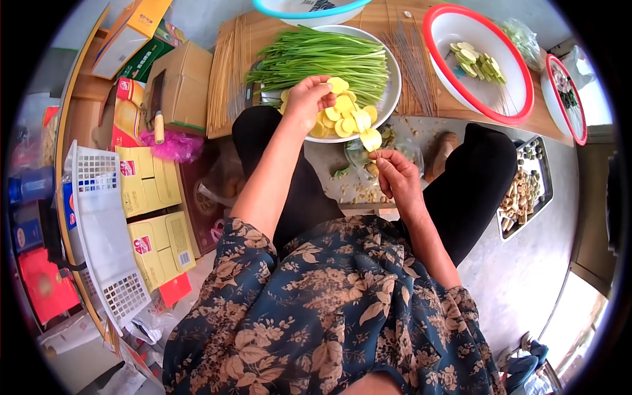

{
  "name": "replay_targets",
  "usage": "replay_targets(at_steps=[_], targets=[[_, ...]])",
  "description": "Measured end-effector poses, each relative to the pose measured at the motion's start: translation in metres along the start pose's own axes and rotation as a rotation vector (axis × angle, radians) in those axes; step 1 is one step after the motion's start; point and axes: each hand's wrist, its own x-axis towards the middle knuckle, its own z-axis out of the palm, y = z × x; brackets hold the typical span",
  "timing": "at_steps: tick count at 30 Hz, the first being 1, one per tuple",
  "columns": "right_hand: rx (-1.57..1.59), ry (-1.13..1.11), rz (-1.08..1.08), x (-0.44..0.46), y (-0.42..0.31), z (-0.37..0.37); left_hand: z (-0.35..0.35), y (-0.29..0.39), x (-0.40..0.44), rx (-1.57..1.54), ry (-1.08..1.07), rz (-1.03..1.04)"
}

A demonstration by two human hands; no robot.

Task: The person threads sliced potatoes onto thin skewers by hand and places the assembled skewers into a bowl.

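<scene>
My left hand (pixel 308 103) pinches a round yellow slice (pixel 338 85), which looks like potato, between thumb and fingers. My right hand (pixel 399 175) is closed on the lower end of a thin skewer (pixel 374 153). A yellow slice (pixel 370 139) is threaded on it just above my fingertips, with more slices lined up beyond. Both hands are over the near edge of a large white bowl (pixel 393 72). More yellow slices (pixel 320 130) lie in the bowl, beside a big bundle of green garlic chives (pixel 322 58).
Bare skewers (pixel 411 66) lie on the wooden table (pixel 447 92) beside the bowl. A red-rimmed basin (pixel 454 26) holds skewered green slices (pixel 477 62). A metal tray (pixel 526 191) of skewered pieces sits at right. Cartons (pixel 148 181) and a white plastic basket (pixel 108 230) stand at left.
</scene>
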Motion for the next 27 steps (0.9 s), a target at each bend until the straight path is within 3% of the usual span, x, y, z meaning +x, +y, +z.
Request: replay_targets(at_steps=[18,27], targets=[[-0.035,-0.01,0.018,0.005,0.007,0.0,0.008,-0.011,-0.015,0.011,0.001,0.016],[-0.028,0.0,0.005,0.006,0.01,0.0,0.012,-0.011,-0.019,0.157,-0.041,0.188]])
